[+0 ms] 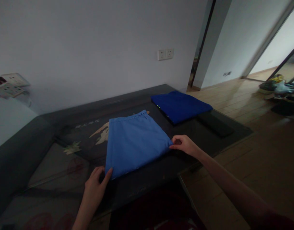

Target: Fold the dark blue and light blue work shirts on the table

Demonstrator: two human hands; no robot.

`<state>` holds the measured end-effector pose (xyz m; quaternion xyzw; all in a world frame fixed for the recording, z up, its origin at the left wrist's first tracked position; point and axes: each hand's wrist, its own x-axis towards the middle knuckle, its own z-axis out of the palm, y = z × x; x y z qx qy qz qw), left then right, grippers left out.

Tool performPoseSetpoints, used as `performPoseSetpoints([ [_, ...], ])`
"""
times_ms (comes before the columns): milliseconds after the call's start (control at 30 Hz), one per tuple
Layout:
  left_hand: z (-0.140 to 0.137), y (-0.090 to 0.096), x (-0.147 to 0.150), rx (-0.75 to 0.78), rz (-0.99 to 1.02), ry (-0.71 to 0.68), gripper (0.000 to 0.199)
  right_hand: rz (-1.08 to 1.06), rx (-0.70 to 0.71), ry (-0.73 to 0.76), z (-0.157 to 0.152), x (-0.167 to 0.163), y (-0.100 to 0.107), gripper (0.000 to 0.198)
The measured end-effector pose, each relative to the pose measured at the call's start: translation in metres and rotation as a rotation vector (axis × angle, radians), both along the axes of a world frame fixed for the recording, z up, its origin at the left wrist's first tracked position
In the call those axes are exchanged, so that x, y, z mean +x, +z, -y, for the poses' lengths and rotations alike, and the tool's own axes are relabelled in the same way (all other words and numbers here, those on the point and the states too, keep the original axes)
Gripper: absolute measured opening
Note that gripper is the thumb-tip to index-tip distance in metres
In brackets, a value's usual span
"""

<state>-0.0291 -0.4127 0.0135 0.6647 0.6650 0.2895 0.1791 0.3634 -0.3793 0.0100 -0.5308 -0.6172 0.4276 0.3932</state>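
A light blue skirt [134, 142] lies flat on the dark table, its waistband towards the wall and its hem towards me. My left hand [97, 183] pinches the near left corner of the hem between thumb and fingers. At the near right corner my right hand [184, 144] grips the hem with thumb and fingertips, and the cloth bunches slightly there. Behind and to the right, a folded dark blue cloth [181, 106] rests on the table, touched by neither hand.
The dark table [127, 188] has a glossy printed top and stands against a white wall with a double socket [165, 54]. A dark flat object [215, 124] lies near its right end. On the wooden floor [252, 159], bags and other things [281, 88] are heaped far right.
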Motion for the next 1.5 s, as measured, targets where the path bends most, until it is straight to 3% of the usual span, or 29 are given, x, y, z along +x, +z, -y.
performPoseSetpoints([
  [200,0.004,-0.003,-0.005,0.006,0.021,-0.013,0.047,-0.011,-0.086,0.174,-0.008,0.016,0.01,0.036],
  [367,0.007,-0.008,-0.006,0.016,-0.037,0.012,0.046,0.177,0.038,0.318,-0.01,0.019,0.019,0.036],
  [500,0.007,-0.009,-0.002,-0.016,-0.144,0.065,0.041,0.341,0.167,0.224,-0.001,0.018,0.017,0.033],
  [700,0.005,-0.01,0.003,-0.041,-0.307,0.115,0.035,0.359,0.184,0.111,0.009,0.014,0.007,0.031],
  [833,0.006,-0.009,0.005,-0.049,-0.315,0.117,0.032,0.292,0.177,0.148,0.007,0.018,0.007,0.03],
  [1033,0.009,0.001,0.005,-0.053,-0.309,0.097,0.034,0.394,0.223,0.271,0.003,0.024,0.014,0.026],
  [1233,0.018,0.001,-0.018,-0.118,-0.392,0.068,0.034,0.465,0.173,0.384,0.027,0.013,0.011,0.032],
  [1333,0.024,0.0,-0.024,-0.152,-0.442,0.058,0.034,0.509,0.16,0.369,0.041,0.007,0.007,0.034],
  [1500,0.028,0.004,-0.017,-0.021,-0.535,0.098,0.036,0.484,0.192,0.276,0.051,0.014,0.01,0.038],
])
